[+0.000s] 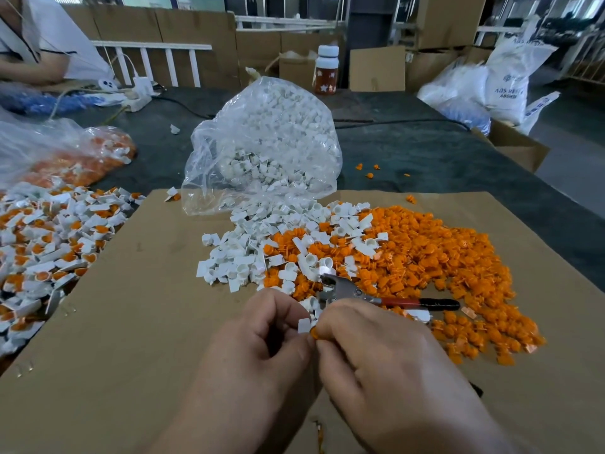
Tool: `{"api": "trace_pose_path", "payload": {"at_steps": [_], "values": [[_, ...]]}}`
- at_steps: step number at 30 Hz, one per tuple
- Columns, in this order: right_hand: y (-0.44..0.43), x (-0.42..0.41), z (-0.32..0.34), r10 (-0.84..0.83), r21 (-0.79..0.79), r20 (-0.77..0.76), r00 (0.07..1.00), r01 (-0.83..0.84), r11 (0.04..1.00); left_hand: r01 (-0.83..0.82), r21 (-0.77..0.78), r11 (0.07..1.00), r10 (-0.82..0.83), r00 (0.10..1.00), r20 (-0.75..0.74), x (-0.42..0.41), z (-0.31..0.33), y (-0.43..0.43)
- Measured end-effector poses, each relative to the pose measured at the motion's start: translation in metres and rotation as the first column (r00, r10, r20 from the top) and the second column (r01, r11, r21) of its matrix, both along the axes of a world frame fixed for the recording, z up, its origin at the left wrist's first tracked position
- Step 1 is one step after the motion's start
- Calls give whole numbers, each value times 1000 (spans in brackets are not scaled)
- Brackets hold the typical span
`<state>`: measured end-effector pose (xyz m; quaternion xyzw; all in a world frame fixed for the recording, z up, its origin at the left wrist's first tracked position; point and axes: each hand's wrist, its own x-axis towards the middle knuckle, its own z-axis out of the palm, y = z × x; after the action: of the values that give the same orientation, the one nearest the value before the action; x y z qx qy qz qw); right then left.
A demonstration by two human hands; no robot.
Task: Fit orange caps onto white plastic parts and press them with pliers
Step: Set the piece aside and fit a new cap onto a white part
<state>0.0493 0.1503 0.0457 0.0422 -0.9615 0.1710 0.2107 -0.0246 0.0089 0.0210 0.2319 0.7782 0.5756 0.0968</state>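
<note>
My left hand (262, 342) pinches a white part (303, 325) and my right hand (376, 348) pinches an orange cap (314, 332) against it, above the cardboard sheet (131, 322) near the desk's (425, 152) front edge. The pliers (376, 298) lie untouched just beyond. Capped parts (49, 244) pile up at the left edge (a fair batch), yet the loose caps (442, 257) and the bag of white parts (271, 142) suggest most remains.
</note>
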Motion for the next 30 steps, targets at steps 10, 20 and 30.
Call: {"api": "trace_pose_path", "payload": {"at_steps": [10,20,30], "values": [[26,-9,-3,463,-962,255,849,174,211,168,242,956,-206,968,142,-4,2,-8],[22,-9,-2,370,-947,257,893,156,280,154,283,947,-215,956,198,-1,3,-3],[18,-4,-4,43,-686,243,969,141,714,60,341,938,-186,917,352,-5,10,0]]}}
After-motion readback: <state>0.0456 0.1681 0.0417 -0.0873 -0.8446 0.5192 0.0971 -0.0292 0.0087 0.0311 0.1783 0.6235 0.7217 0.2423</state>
